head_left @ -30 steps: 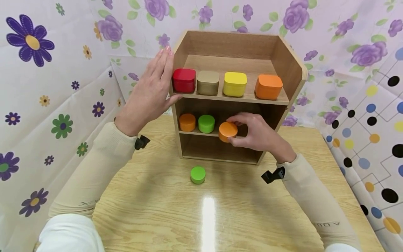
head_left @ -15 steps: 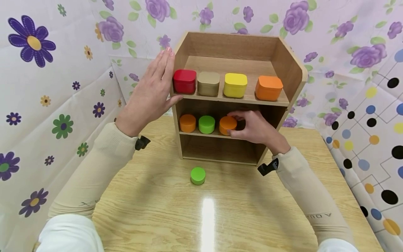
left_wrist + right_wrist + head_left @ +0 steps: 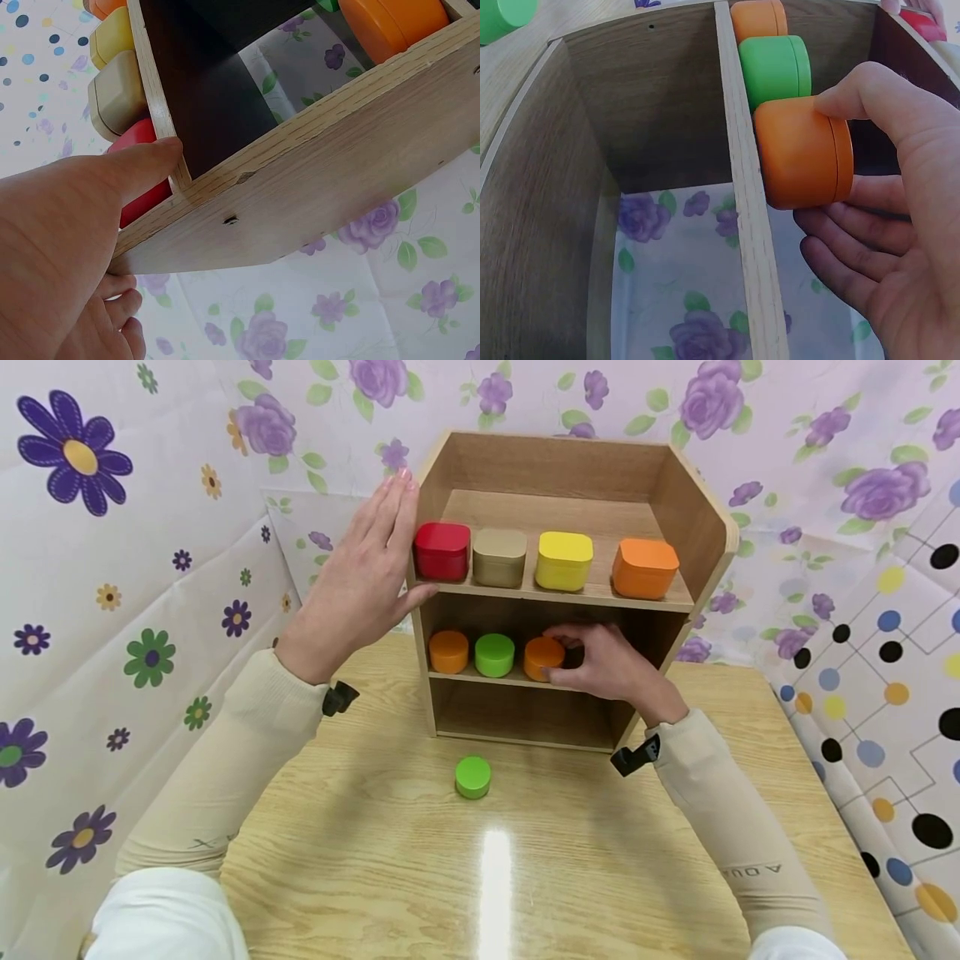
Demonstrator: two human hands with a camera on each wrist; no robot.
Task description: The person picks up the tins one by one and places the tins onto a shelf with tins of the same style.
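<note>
My right hand grips a round orange container between thumb and fingers; it stands on the middle board of a small wooden shelf. Left of it on that board are a round green container and another round orange container. My left hand lies with straight fingers against the shelf's left side. Its thumb touches the front edge of the top board, just under a red square container. In the left wrist view, the left hand is at the corner of the side panel.
Beside the red container on the top board stand a beige one, a yellow one and an orange square one. Another round green container sits on the wooden table before the shelf. Patterned cloth surrounds the table.
My right hand has moved the round orange container inward from in front of the shelf onto the middle board, where it stays held. The left hand has kept its place.
</note>
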